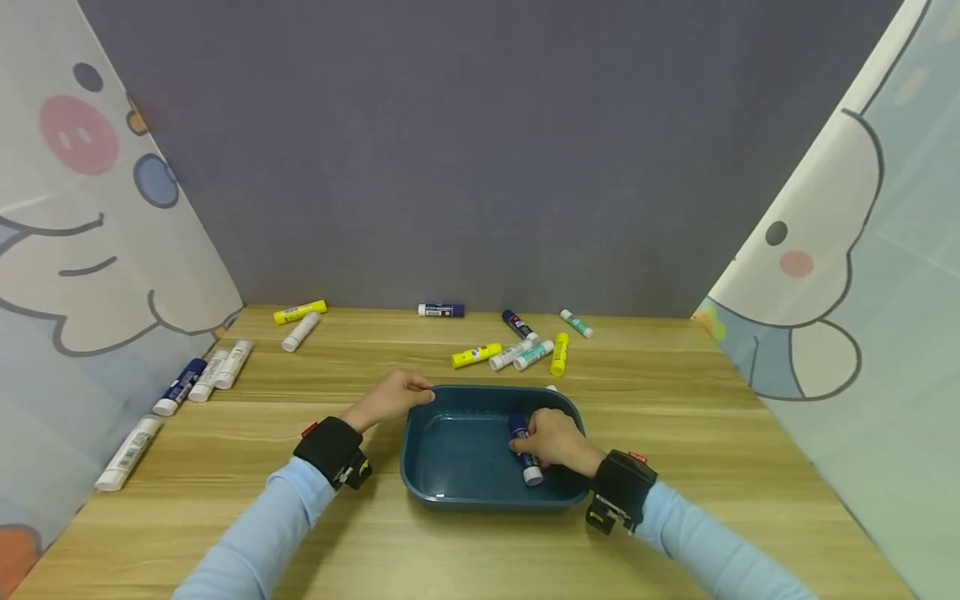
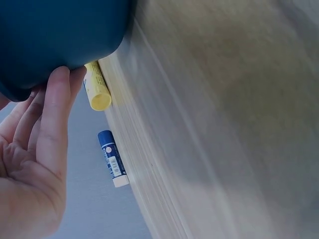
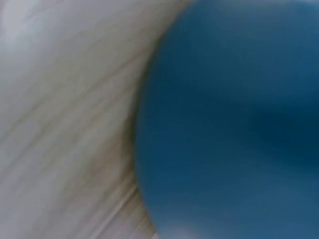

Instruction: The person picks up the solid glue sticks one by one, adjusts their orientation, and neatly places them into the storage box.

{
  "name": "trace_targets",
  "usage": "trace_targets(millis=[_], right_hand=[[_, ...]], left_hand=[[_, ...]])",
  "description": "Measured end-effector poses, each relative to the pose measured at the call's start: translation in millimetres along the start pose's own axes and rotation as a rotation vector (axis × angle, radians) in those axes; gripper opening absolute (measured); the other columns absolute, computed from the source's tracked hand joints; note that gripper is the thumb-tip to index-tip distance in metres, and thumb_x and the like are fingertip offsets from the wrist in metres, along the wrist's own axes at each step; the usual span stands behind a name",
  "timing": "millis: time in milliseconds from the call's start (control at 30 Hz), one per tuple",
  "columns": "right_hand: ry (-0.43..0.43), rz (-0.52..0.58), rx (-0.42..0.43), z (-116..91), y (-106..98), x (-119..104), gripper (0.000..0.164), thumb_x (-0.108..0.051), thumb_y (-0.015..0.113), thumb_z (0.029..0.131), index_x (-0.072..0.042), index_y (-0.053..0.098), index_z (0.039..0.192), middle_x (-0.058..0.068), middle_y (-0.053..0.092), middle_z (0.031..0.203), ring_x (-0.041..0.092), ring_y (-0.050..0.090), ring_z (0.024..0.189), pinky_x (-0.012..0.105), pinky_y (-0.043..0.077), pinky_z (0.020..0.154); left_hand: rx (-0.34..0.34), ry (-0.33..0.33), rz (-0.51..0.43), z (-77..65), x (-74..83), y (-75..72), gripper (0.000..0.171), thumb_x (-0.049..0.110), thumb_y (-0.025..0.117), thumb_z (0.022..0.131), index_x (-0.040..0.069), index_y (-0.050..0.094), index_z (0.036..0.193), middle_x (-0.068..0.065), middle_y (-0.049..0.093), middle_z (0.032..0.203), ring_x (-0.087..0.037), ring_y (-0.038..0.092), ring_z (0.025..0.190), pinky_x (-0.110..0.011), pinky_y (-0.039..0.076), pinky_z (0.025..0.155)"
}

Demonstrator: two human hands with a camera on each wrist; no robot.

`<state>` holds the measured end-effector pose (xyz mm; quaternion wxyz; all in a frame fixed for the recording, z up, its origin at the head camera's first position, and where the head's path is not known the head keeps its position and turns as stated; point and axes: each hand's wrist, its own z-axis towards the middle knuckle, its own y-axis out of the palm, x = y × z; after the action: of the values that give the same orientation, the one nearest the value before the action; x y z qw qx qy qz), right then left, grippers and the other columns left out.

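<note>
A dark teal plastic tray point(image 1: 468, 475) stands on the wooden table in front of me. At its far left corner my left hand point(image 1: 392, 397) grips the rim; in the left wrist view, the fingers of that hand point(image 2: 42, 134) lie against the outer wall. Inside the tray, toward the right, my right hand point(image 1: 558, 437) holds a dark blue glue stick point(image 1: 532, 475) with a white end, its fingers partly covering it. The right wrist view is filled by the tray's blurred outer wall point(image 3: 224, 139), which hides that hand.
Behind the tray lie several glue sticks, among them a yellow one point(image 1: 476, 355), a green-and-white one point(image 1: 533, 355) and a dark blue one point(image 1: 442, 310). More lie along the left edge, including a white one point(image 1: 129, 453). A grey panel point(image 1: 480, 167) closes off the back.
</note>
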<state>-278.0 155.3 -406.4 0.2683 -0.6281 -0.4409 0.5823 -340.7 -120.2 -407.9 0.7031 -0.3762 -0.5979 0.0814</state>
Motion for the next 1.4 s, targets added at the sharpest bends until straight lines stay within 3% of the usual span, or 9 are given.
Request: trace_targets(millis=[233,433,600,800,900,1033,1267,1400], right_hand=[[0.005,-0.006,-0.002,0,1,0,0.039,-0.030,0.073,0.076,-0.010,0.050,0.052,-0.001,0.056,0.048,0.008,0.055,0.038,0.019,0.042,0.040],[0.003,0.004,-0.015,1,3,2,0.036,-0.029,0.072,0.077,-0.010,0.050,0.055,-0.001,0.058,0.052,0.008,0.056,0.040,0.019,0.044,0.041],[0.004,0.028,0.006,-1,3,2,0.039,-0.029,0.072,0.077,-0.010,0.050,0.051,-0.001,0.058,0.049,0.009,0.056,0.039,0.021,0.044,0.041],[-0.003,0.028,0.015,0,6,2,0.040,-0.031,0.072,0.077,-0.011,0.050,0.050,-0.001,0.058,0.049,0.009,0.056,0.039,0.021,0.044,0.040],[-0.003,0.033,0.010,0,6,2,0.038,-0.032,0.072,0.077,-0.010,0.053,0.052,-0.001,0.059,0.051,0.009,0.056,0.040,0.021,0.044,0.041],[0.010,0.045,-0.005,-3,3,1,0.031,-0.034,0.072,0.077,-0.009,0.060,0.064,0.000,0.061,0.058,0.010,0.058,0.043,0.023,0.047,0.045],[-0.015,-0.002,-0.017,-11,-3,-3,0.038,-0.038,0.070,0.077,-0.004,0.061,0.090,0.000,0.059,0.064,0.010,0.057,0.048,0.024,0.046,0.048],[-0.054,-0.043,-0.014,-18,-7,-5,0.042,-0.040,0.070,0.077,-0.004,0.062,0.096,-0.001,0.059,0.069,0.010,0.054,0.057,0.024,0.044,0.052]], left_hand=[[-0.003,-0.032,-0.007,-0.7,1.3,-0.1,0.031,0.017,0.059,0.088,-0.003,0.063,0.111,-0.015,0.067,0.099,-0.020,0.062,0.082,-0.028,0.051,0.060],[-0.009,-0.050,0.003,-1.2,3.7,-0.3,0.032,0.018,0.059,0.088,-0.002,0.063,0.112,-0.015,0.067,0.101,-0.020,0.062,0.085,-0.030,0.051,0.065],[-0.015,-0.042,0.002,-2.0,5.1,-0.5,0.033,0.018,0.057,0.089,-0.004,0.061,0.113,-0.017,0.066,0.105,-0.022,0.062,0.092,-0.034,0.051,0.074],[-0.006,-0.032,0.007,-1.7,4.1,0.9,0.033,0.018,0.058,0.089,-0.004,0.062,0.112,-0.017,0.065,0.105,-0.023,0.062,0.092,-0.034,0.051,0.075],[-0.010,0.009,-0.004,-3.1,2.6,-0.1,0.036,0.023,0.058,0.089,-0.005,0.062,0.111,-0.017,0.066,0.104,-0.023,0.063,0.092,-0.035,0.052,0.075],[-0.023,0.089,-0.014,-5.3,0.5,-1.7,0.041,0.030,0.059,0.089,-0.005,0.063,0.110,-0.017,0.066,0.101,-0.021,0.064,0.088,-0.033,0.052,0.071],[-0.011,-0.019,0.005,-3.0,3.1,1.0,0.034,0.018,0.057,0.089,-0.006,0.060,0.114,-0.020,0.064,0.107,-0.027,0.062,0.094,-0.036,0.051,0.075],[-0.014,-0.032,0.012,-3.2,4.9,1.3,0.035,0.018,0.057,0.090,-0.006,0.060,0.115,-0.019,0.064,0.108,-0.026,0.062,0.095,-0.036,0.051,0.075]])
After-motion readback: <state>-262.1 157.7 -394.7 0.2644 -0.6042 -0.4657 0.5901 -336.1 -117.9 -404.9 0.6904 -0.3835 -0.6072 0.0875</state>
